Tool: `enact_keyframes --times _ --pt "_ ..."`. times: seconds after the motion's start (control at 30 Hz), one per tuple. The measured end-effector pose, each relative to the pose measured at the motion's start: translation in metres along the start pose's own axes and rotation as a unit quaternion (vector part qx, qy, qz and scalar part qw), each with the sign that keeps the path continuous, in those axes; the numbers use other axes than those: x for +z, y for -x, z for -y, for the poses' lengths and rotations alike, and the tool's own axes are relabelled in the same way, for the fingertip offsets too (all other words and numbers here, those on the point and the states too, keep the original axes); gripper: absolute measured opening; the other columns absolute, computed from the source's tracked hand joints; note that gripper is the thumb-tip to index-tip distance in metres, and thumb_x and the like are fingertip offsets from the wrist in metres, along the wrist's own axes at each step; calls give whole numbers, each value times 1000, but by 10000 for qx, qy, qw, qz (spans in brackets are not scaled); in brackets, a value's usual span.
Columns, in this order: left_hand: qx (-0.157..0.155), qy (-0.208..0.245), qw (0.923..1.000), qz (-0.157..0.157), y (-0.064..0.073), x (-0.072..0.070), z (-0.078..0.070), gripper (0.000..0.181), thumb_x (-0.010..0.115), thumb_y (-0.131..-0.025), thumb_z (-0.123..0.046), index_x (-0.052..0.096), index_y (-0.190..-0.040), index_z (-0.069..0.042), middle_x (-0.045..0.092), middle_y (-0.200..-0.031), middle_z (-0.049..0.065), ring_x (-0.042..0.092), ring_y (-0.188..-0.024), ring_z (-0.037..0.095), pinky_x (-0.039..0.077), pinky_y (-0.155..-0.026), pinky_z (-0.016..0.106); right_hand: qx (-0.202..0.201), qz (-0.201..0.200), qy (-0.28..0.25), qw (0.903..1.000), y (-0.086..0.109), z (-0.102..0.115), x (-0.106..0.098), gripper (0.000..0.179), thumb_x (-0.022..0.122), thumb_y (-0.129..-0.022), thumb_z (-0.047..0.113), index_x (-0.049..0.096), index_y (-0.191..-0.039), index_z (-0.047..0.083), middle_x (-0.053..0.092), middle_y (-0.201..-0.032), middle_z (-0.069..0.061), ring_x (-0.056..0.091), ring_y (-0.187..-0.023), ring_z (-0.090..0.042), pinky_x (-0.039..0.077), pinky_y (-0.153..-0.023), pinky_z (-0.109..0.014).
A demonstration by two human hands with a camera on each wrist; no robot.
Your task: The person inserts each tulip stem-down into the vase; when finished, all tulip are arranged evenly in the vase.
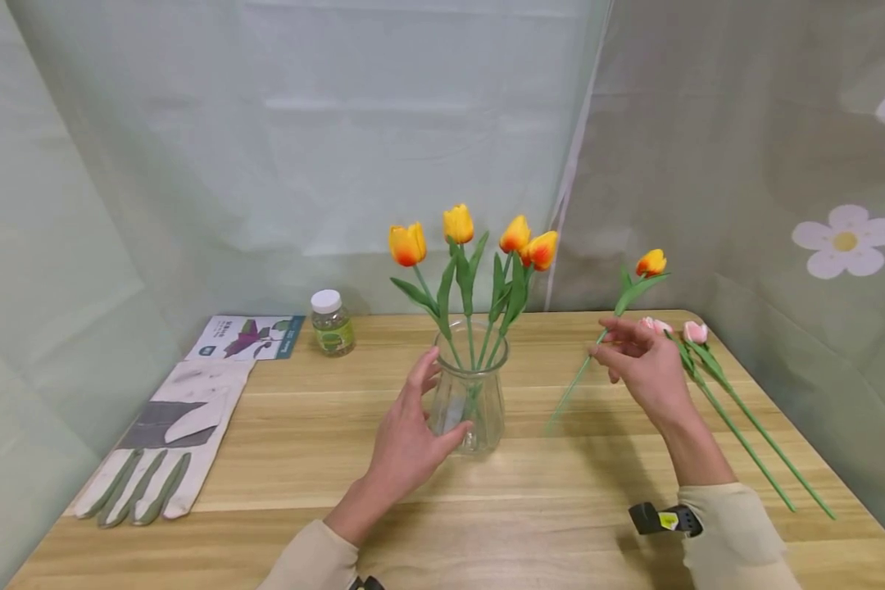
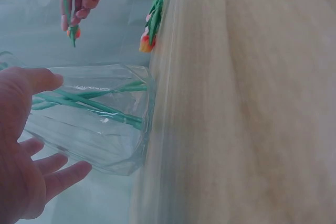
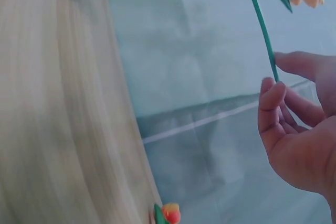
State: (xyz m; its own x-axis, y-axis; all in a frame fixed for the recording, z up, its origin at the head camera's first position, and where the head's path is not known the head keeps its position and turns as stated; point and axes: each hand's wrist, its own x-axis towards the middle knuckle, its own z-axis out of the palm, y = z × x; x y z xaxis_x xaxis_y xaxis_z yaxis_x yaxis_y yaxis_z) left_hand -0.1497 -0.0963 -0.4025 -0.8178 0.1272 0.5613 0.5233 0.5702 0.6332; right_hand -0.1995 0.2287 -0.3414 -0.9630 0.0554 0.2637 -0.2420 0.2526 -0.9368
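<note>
A clear glass vase (image 1: 469, 410) stands mid-table, with several yellow-orange tulips (image 1: 457, 224) leaning in it. In the left wrist view their green stems (image 2: 94, 106) cross inside the glass. My left hand (image 1: 411, 438) is at the vase's left side, thumb and fingers spread around it; whether it touches the glass I cannot tell. To the right, my right hand (image 1: 649, 365) pinches the stem of a single yellow-orange tulip (image 1: 651, 263) between thumb and fingers. That tulip is held above the table, bloom up and stem slanting down to the left.
Two pink tulips (image 1: 696, 332) lie on the table's right side, beyond my right hand. A white-lidded jar (image 1: 333, 324) stands at the back left, near a printed card (image 1: 249, 337) and a grey-and-white glove (image 1: 170, 426). Pale curtains (image 1: 413, 123) hang behind the table.
</note>
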Motion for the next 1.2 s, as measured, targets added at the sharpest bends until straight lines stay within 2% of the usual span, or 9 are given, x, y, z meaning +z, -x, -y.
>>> enact_keyframes --times 0.1,0.2,0.43,0.6,0.97,1.2 --pt "22 -11 10000 -11 0 0 0 112 94 -78 -13 21 -163 -26 60 -149 16 68 -125 39 68 -75 48 42 -239 -442 9987 0 6 6 32 80 -92 5 72 -121 15 64 -95 8 60 -70 -4 52 -55 -16" --pt "19 -8 10000 -7 0 0 0 112 94 -78 -13 21 -163 -26 60 -149 16 68 -125 39 68 -75 49 92 -526 -822 9952 -1 13 12 30 80 -91 1 73 -116 14 63 -92 5 61 -71 -5 52 -54 -15" --pt "8 -27 10000 3 0 0 0 112 94 -79 -14 21 -163 -26 59 -149 15 68 -125 39 68 -75 49 338 -1089 -1560 9812 -2 22 22 27 81 -88 -4 75 -107 14 64 -86 4 64 -68 -7 51 -52 -16" --pt "-9 -46 10000 1 0 0 0 112 94 -79 -15 21 -163 -26 59 -149 14 68 -126 38 68 -75 49 428 -1306 -1760 9747 -3 26 26 26 80 -88 -4 75 -106 14 66 -82 4 65 -66 -9 50 -51 -18" --pt "-46 -60 10000 27 0 0 0 112 93 -80 -15 20 -163 -27 59 -150 14 68 -126 38 68 -76 48 323 -1605 -2308 9591 -5 32 33 27 78 -89 -8 73 -106 12 62 -85 1 65 -65 -8 49 -49 -16" --pt "-38 -69 10000 13 0 0 1 112 93 -79 -15 20 -163 -27 59 -150 14 68 -126 39 68 -77 48 -13 -1968 -2540 9470 -5 39 40 28 79 -87 -9 73 -107 9 61 -86 -1 63 -62 -9 48 -48 -16"
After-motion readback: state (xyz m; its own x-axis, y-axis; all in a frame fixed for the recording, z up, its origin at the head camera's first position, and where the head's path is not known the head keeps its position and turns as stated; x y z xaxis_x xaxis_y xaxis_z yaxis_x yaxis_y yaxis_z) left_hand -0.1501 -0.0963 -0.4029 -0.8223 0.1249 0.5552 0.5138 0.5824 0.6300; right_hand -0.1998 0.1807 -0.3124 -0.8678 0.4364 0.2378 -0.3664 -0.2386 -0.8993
